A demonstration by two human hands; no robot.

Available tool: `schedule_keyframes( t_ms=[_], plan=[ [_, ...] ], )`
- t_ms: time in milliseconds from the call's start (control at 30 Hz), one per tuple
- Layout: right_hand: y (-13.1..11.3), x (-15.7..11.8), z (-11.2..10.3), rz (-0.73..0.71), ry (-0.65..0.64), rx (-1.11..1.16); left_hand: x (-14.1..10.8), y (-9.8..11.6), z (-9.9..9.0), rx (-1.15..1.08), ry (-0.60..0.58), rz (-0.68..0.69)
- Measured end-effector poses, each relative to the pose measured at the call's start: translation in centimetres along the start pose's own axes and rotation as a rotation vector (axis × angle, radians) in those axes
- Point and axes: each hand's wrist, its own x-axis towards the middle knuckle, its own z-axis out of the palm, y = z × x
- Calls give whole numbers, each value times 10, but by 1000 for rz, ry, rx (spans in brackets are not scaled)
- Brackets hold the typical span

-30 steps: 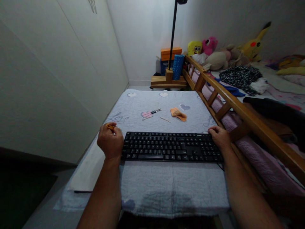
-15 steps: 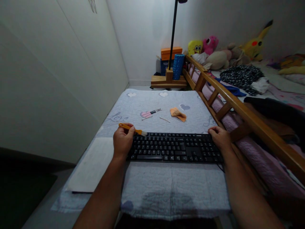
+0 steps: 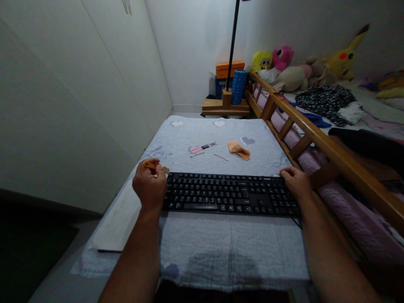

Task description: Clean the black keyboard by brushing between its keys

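A black keyboard [image 3: 208, 193] lies flat on the cloth-covered table. My left hand [image 3: 150, 185] is closed round a small orange-handled brush [image 3: 149, 165], its pale bristles at the keyboard's upper left corner. My right hand [image 3: 296, 183] is closed on the keyboard's upper right corner, fingers at its back edge. Beyond the keyboard lie a crumpled orange cloth [image 3: 239, 150], a slim tool with a black grip and metal tip [image 3: 206, 146], and two cotton swabs, one [image 3: 221, 157] nearer the cloth.
A white sheet-like item [image 3: 118, 227] lies at the table's left, partly behind my left forearm. A wooden bed rail [image 3: 303, 122] runs along the right side, with plush toys and clothes beyond. White cabinet doors [image 3: 94, 97] stand left; a lamp stand [image 3: 232, 46] is at the back.
My left hand with the brush has moved left, off the keys to the keyboard's left end, uncovering that end. My right hand stays at the right corner. The view has shifted slightly.
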Motion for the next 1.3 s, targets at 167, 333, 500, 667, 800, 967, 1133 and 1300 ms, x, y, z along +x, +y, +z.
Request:
schedule_keyframes(
  t_ms=[167, 333, 500, 667, 800, 967, 1133, 1300],
  plan=[
    [1, 0, 0, -17, 0, 17, -10, 7, 11, -378, -182, -212],
    [1, 0, 0, -8, -2, 23, -15, 6, 21, -417, -314, -253],
    [0, 0, 0, 3, -4, 20, -8, 1, 14, -128, -194, -123],
    [3, 1, -1, 12, -12, 7, -1, -3, 5, 17, -21, 32],
    [5, 1, 0, -7, -5, 3, -4, 2, 7, -208, -52, -126],
    [6, 2, 1, -10, -3, -5, -11, 8, 17, -461, -279, -308],
    [4, 1, 0, 9, -8, -16, -9, 5, 16, -293, -264, -234],
    [3, 2, 0, 22, -20, -3, -3, 1, 6, -27, -143, -119]
  ],
)
